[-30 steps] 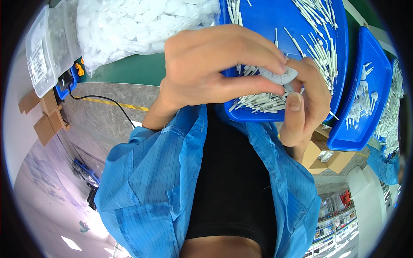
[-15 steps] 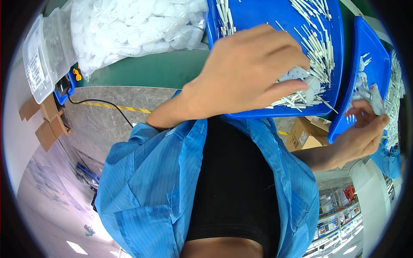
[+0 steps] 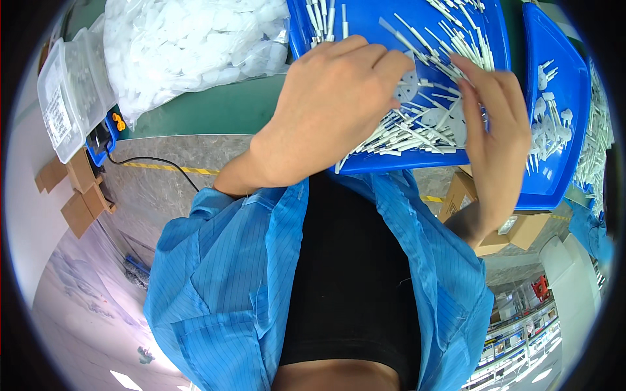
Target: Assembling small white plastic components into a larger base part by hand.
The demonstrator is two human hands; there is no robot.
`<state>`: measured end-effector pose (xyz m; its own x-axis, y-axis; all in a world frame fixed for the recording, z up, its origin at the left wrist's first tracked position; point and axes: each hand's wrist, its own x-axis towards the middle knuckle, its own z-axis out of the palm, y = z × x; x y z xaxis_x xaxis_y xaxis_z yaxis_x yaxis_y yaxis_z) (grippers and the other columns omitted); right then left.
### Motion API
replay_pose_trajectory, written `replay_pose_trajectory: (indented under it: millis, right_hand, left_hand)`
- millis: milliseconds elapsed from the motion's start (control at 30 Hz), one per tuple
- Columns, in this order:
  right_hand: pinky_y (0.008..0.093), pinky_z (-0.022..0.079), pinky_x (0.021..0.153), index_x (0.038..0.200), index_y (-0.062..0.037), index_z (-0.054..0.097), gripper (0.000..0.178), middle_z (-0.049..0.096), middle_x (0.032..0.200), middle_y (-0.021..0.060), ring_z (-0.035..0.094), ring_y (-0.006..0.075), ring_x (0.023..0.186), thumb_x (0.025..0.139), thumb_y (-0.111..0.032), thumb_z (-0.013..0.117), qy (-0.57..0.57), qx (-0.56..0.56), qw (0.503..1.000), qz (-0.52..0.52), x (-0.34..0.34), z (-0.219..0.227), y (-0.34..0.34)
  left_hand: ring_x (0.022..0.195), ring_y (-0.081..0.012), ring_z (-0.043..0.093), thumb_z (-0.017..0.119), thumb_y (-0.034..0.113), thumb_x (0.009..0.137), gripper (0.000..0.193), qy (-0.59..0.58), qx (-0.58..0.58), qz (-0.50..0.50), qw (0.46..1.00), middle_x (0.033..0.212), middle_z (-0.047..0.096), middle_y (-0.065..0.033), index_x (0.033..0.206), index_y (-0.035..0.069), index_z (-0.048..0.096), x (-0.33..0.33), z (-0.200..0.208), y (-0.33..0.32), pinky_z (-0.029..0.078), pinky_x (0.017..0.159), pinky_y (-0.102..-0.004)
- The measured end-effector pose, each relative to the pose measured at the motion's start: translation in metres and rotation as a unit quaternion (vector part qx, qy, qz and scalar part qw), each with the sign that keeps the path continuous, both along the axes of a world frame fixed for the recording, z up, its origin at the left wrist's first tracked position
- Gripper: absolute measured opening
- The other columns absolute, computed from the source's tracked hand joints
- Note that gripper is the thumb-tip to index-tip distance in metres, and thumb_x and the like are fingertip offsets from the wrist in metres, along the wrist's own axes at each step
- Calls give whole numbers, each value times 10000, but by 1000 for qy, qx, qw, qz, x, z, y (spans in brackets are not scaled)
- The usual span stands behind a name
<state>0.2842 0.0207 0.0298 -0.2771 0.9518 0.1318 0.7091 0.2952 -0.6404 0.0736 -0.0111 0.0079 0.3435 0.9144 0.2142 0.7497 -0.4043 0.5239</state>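
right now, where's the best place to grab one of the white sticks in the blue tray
Probably pinch a white stick at mid-shaft, coming from above on the near side of the blue tray. They lie flat and crisscrossed, so the thin shaft is the easiest part to lift free.

the person wears an open blue work coat point(image 3: 228, 287) with fine pinstripes and stitched seams, over a plain black top point(image 3: 352, 274). the coat's sleeve point(image 3: 215, 202) ends at the wrist; both hands are bare, ungloved.
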Motion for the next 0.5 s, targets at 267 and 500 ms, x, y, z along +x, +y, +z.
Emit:
replay_pose_trajectory:
  millis: [267, 500]
  right_hand:
    - [384, 514, 790, 967, -41, 708, 106, 662, 936, 74, 627, 284, 880, 881, -103, 723, -153, 153, 973, 78, -8, -22, 13]
    - [293, 537, 741, 1104, -16, 611, 165, 717, 942, 101, 696, 186, 863, 946, -35, 653, 61, 72, 996, -5, -18, -12, -1]
  left_hand:
    - [863, -259, 656, 824, 121, 740, 284, -36, 44, 59, 997, 877, 688, -27, 994, 99, 700, -9, -10, -7, 527, 748, -360]
    - [861, -266, 673, 809, 103, 771, 213, -139, -34, 49, 988, 899, 699, -49, 963, 85, 717, -12, -13, 4, 532, 749, -366]
